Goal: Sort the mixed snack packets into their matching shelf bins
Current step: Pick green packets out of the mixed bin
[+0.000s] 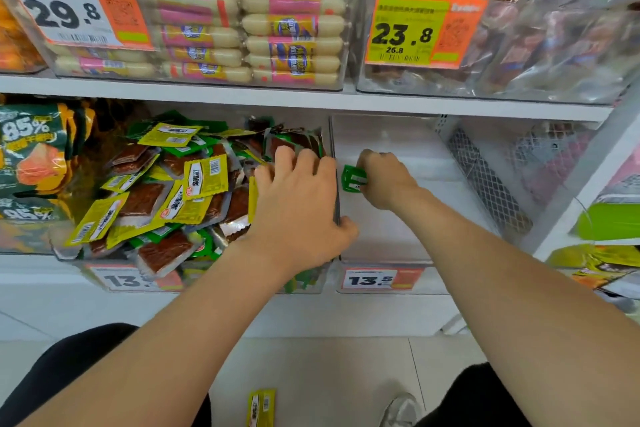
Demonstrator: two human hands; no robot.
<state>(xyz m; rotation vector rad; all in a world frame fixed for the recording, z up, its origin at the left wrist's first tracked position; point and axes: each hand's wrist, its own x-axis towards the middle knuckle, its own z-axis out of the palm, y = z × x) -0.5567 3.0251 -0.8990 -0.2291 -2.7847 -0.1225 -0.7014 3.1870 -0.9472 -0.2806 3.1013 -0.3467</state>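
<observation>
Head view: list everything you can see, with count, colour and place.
Mixed bin: one, clear, lower shelf, centre.
Yellow packets: many, yellow, in mixed bin.
Green packets: several, green, in mixed bin.
Right bin: one, clear, beside mixed bin.
Held packet: one, green, inside right bin.
Sausage sticks: many, white, pink and yellow labels, upper left bin.
Wrapped snacks: many, dark red, upper right bin.
Price tags: four, orange, bin fronts.
Snack bags: few, dark green and orange, lower left.
Floor packet: one, yellow, floor.
Shoe: one, grey, floor.
Left hand: on packets in mixed bin.
Right hand: pinches held packet.
</observation>
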